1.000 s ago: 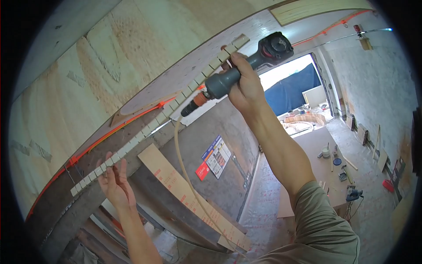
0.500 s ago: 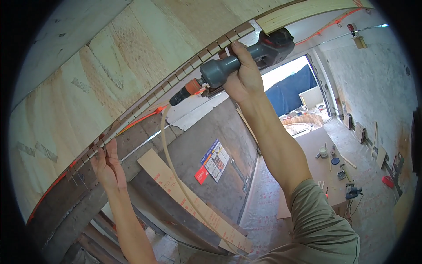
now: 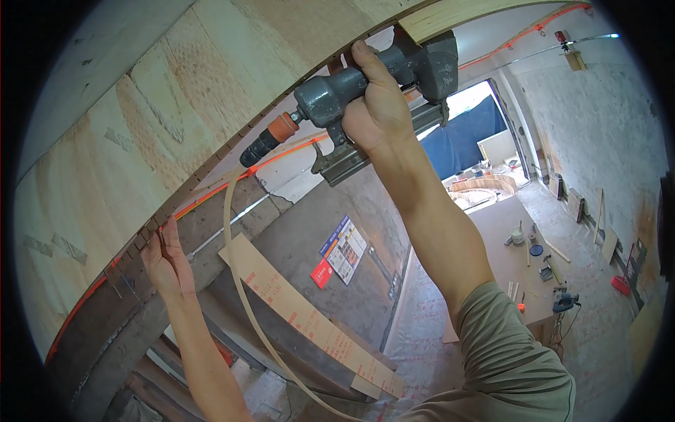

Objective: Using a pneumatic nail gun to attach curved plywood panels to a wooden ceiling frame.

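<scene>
My right hand (image 3: 376,105) grips a dark pneumatic nail gun (image 3: 437,67) with an orange-and-black hose coupling, raised against the curved lower edge of the plywood panel (image 3: 176,91) overhead. A beige air hose (image 3: 234,260) hangs from the coupling. Lower left, my left hand (image 3: 167,264) reaches up, fingertips pressing and holding a slotted wooden strip (image 3: 149,232) along that curved edge. The strip shows mostly as a dark notched line, partly hidden by the gun and hands. A pale wooden strip (image 3: 478,17) continues along the edge at upper right.
Below are a long leaning board (image 3: 295,309), a grey wall with a poster (image 3: 341,250), a worktable (image 3: 492,232) bearing pots and tools, and a blue power tool (image 3: 564,302). Boards (image 3: 576,207) lean along the right wall. Orange conduit (image 3: 541,28) runs overhead; a doorway with blue sheeting (image 3: 471,141) stands behind.
The slotted strip has risen from below the panel to lie against its edge. My right hand and nail gun have moved up and left, exposing the gun's magazine; my left hand has shifted up-left.
</scene>
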A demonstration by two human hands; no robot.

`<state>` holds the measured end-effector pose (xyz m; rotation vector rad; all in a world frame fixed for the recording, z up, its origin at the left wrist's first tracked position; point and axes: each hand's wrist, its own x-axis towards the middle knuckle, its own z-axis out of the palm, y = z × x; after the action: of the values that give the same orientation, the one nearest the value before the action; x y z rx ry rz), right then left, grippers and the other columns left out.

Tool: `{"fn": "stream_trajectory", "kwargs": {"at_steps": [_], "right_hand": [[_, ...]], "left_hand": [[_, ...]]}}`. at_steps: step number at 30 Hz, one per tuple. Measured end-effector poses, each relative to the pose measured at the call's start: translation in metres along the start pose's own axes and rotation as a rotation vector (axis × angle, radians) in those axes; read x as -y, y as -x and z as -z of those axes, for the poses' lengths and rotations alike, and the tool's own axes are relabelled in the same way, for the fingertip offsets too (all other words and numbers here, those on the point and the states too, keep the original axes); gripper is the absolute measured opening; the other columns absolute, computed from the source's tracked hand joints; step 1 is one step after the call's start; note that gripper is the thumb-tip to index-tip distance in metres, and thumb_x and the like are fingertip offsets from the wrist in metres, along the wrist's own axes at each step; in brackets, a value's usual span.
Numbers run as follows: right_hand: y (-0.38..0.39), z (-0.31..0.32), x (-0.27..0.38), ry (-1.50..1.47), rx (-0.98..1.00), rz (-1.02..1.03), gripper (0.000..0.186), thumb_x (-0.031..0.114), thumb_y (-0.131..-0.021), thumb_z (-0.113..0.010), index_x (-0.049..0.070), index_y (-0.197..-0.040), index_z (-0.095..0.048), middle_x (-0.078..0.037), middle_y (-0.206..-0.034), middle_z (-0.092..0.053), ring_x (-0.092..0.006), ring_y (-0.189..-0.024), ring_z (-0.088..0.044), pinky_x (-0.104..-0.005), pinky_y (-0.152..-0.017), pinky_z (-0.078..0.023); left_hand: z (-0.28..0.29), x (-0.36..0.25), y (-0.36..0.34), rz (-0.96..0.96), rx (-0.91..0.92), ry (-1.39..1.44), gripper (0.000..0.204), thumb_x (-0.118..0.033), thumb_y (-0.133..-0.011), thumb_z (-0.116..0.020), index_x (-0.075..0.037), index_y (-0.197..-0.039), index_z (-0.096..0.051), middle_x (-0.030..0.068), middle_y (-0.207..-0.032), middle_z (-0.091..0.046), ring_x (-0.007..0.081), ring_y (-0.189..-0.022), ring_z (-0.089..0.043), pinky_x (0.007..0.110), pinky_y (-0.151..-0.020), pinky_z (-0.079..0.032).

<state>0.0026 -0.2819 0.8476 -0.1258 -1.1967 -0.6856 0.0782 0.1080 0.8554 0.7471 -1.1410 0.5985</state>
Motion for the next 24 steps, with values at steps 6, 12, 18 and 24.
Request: {"fn": "stream_trajectory", "kwargs": {"at_steps": [6,12,18,24], "right_hand": [[0.005,-0.005,0.002,-0.013,-0.023,0.005,0.024,0.013,-0.091,-0.076,0.009,-0.110,-0.063,-0.004,-0.112,-0.065,-0.0252,-0.116,-0.057,-0.0480,-0.100,-0.051],[0.004,-0.003,0.000,-0.025,-0.031,0.006,0.023,0.011,-0.091,-0.075,0.010,-0.109,-0.063,-0.004,-0.111,-0.065,-0.0253,-0.114,-0.057,-0.0481,-0.099,-0.051],[0.002,-0.005,0.018,0.001,0.010,0.026,0.021,0.011,-0.090,-0.076,0.010,-0.108,-0.064,-0.003,-0.112,-0.065,-0.0249,-0.113,-0.058,-0.0467,-0.102,-0.049],[-0.012,-0.002,-0.002,-0.013,-0.061,0.012,0.030,0.014,-0.092,-0.074,0.012,-0.119,-0.061,-0.002,-0.110,-0.062,-0.0213,-0.111,-0.057,-0.0430,-0.095,-0.052]], "left_hand": [[0.009,-0.001,-0.007,-0.002,-0.010,-0.012,0.036,0.000,-0.105,-0.041,0.009,-0.140,-0.042,0.0230,-0.142,-0.050,0.0319,-0.132,-0.051,0.044,-0.117,-0.044],[0.005,0.000,-0.006,-0.011,-0.056,-0.005,0.027,-0.001,-0.104,-0.047,0.011,-0.127,-0.048,0.0245,-0.131,-0.056,0.0322,-0.123,-0.059,0.046,-0.114,-0.048],[0.003,0.014,-0.007,0.028,-0.018,0.033,0.025,-0.002,-0.103,-0.049,0.011,-0.124,-0.050,0.0248,-0.128,-0.059,0.0325,-0.120,-0.061,0.047,-0.114,-0.046],[0.020,-0.001,-0.009,0.012,-0.019,0.116,0.031,0.002,-0.098,-0.052,0.014,-0.126,-0.051,0.0251,-0.124,-0.062,0.0366,-0.118,-0.062,0.049,-0.112,-0.047]]}}
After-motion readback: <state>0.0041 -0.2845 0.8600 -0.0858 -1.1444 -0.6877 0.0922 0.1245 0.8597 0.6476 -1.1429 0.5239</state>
